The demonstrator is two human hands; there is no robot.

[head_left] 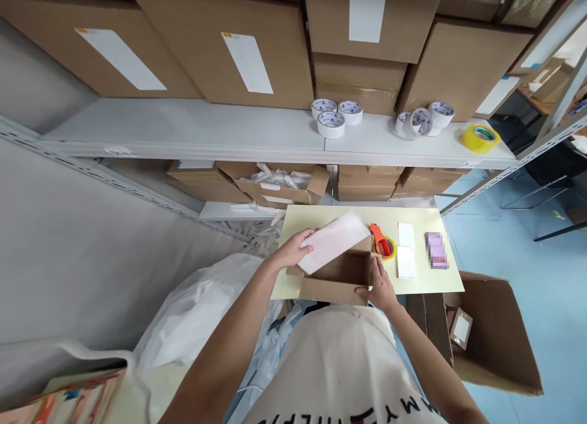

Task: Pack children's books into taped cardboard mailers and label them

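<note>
My left hand (292, 250) is closed on one end of a flat white packet (334, 242), thumb on top. The packet is held tilted above an open cardboard box (337, 291), covering part of its opening. Gripping the right wall of that box is my right hand (381, 287), its thumb at the near corner. The box sits at the near edge of a cream table (433, 282). Just beyond my right hand lies an orange-red tape dispenser (380, 239) with a yellow tape roll. White cards (406, 262) lie to its right.
A blurred purple stack (436, 250) lies at the table's right. A large open carton (499, 338) stands on the floor, holding a small box (460, 328). Above the table, a grey shelf (206, 127) carries cartons and several tape rolls (331, 124). White plastic bags (197, 308) bulge at left.
</note>
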